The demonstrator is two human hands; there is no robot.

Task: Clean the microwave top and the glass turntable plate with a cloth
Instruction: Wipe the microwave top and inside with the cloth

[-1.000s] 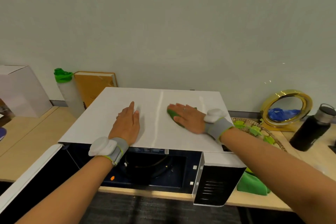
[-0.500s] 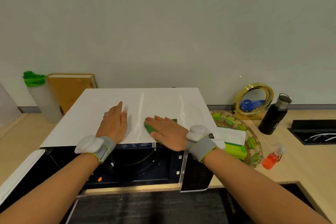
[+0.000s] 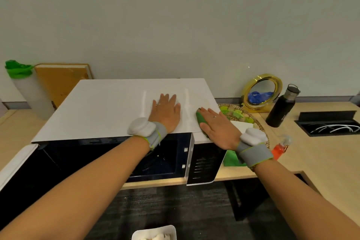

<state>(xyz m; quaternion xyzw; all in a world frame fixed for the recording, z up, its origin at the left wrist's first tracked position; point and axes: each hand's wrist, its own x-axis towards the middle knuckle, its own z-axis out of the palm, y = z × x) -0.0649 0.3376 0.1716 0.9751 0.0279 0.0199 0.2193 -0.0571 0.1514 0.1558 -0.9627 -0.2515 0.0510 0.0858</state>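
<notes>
Here, the left hand is lying flat on the white microwave top, fingers straight and close together, holding nothing. The right hand is pressing down with straight fingers on a green cloth, which is sitting at the front right corner of the top; only a strip of it is peeking out past the hand's left edge. Both wrists are wearing grey bands with white pads. The microwave is standing on a pale wood desk with its door hanging open to the left, and the dark cavity is showing below the hands. The turntable plate cannot be made out in there.

To the right of the microwave a woven tray is holding green pieces and a white slab, and a second green cloth is lying beside the microwave's right wall. Behind the tray a gold mirror is leaning at the wall, with a black bottle just beside it and a small orange spray bottle nearer the desk edge. A cable box is sitting open in the desk at far right. At left a frosted bottle with a green lid is standing by a brown board against the wall.
</notes>
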